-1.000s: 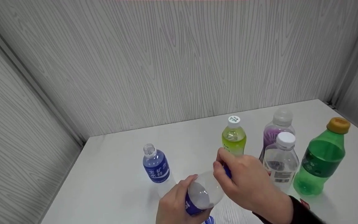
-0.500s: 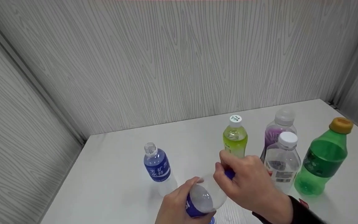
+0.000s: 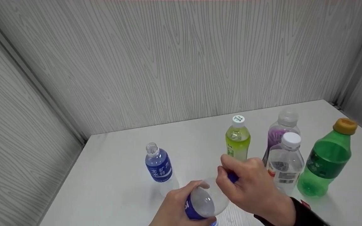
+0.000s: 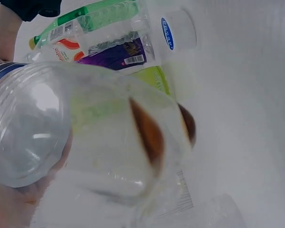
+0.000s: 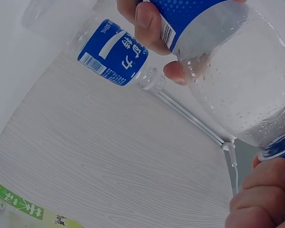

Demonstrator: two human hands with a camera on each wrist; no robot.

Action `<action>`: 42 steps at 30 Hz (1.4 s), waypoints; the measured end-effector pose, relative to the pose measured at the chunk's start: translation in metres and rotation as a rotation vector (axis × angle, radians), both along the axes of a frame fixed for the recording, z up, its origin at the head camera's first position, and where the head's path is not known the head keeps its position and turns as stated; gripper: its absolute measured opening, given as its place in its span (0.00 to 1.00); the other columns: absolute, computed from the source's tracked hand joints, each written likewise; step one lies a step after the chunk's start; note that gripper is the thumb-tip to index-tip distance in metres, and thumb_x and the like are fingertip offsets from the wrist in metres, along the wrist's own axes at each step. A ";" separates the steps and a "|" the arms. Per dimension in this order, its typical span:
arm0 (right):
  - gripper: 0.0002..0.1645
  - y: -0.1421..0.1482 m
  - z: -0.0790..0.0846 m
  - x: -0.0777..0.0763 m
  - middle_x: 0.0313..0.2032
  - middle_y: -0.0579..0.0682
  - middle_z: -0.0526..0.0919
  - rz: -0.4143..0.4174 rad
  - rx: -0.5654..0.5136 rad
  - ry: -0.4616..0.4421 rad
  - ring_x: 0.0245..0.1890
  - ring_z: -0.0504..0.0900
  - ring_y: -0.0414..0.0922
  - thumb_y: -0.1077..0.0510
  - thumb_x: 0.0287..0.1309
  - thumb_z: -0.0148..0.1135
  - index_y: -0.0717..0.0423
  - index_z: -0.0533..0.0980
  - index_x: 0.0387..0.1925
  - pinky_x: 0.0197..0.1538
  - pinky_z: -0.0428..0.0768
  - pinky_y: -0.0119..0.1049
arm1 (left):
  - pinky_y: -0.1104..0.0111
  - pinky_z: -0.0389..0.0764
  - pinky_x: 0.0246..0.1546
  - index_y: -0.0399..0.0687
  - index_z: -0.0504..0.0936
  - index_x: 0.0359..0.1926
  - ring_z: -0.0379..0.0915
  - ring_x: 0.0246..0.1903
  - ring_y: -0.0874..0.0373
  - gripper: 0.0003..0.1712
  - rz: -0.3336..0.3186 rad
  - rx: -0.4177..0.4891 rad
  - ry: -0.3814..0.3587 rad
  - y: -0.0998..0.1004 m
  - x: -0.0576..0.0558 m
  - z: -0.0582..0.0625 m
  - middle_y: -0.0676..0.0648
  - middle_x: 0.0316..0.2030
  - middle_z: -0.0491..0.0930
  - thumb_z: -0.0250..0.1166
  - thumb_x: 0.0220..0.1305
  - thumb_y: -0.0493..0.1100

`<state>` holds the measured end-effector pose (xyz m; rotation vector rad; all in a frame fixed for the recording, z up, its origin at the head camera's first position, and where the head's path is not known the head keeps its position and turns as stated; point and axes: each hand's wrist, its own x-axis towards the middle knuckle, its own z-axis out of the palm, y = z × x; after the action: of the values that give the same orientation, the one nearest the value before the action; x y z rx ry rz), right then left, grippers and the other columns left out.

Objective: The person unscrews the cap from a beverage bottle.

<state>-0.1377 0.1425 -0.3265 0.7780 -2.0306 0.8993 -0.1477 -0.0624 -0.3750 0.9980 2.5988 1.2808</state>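
My left hand (image 3: 181, 204) grips a large clear bottle (image 3: 204, 201) round its blue label, with the bottle tilted and its neck toward the right. The fingers of my right hand (image 3: 251, 185) are curled round the bottle's blue cap (image 3: 233, 177). In the right wrist view the cap (image 5: 280, 148) sits at the bottle's neck, partly hidden by the fingers; droplets cling inside the clear wall. Left of both hands, a smaller blue-labelled bottle (image 3: 159, 166) stands upright without a cap. Under the held bottle a blue object (image 3: 214, 223), partly hidden, lies on the table.
Behind my right hand stands a yellow-green bottle (image 3: 238, 138) with a white cap. To the right are a purple-labelled bottle (image 3: 276, 133), a clear white-capped bottle (image 3: 286, 161) and a green bottle (image 3: 325, 157) with an orange cap. A patterned grey wall (image 3: 181, 62) closes off the table's back.
My right hand has turned slightly at the cap, so a little more blue shows. The fingers of my left hand have shifted a bit on the held bottle. The standing bottles have not moved.
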 end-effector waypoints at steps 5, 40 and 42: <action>0.17 0.003 0.000 -0.001 0.08 0.38 0.58 0.033 0.038 0.073 0.10 0.56 0.21 0.70 0.43 0.59 0.51 0.62 0.17 0.17 0.51 0.08 | 0.76 0.80 0.47 0.66 0.71 0.55 0.80 0.43 0.69 0.32 -0.067 0.032 -0.082 0.000 -0.002 0.001 0.55 0.46 0.84 0.72 0.49 0.60; 0.17 0.004 0.006 0.001 0.10 0.32 0.58 -0.236 0.122 -0.105 0.12 0.54 0.23 0.61 0.48 0.63 0.47 0.64 0.17 0.14 0.52 0.16 | 0.73 0.84 0.40 0.56 0.72 0.56 0.84 0.40 0.63 0.37 0.163 -0.098 0.295 0.008 0.002 -0.009 0.53 0.44 0.85 0.70 0.48 0.65; 0.17 0.004 0.005 0.000 0.10 0.33 0.58 -0.188 0.092 -0.046 0.12 0.54 0.22 0.64 0.45 0.63 0.48 0.63 0.17 0.14 0.51 0.14 | 0.74 0.83 0.41 0.58 0.72 0.56 0.83 0.40 0.65 0.36 0.133 -0.073 0.237 0.008 0.002 -0.008 0.54 0.44 0.85 0.70 0.49 0.65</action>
<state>-0.1374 0.1463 -0.3220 0.6075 -2.1566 0.7271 -0.1460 -0.0547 -0.3831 1.0377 2.9120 1.1474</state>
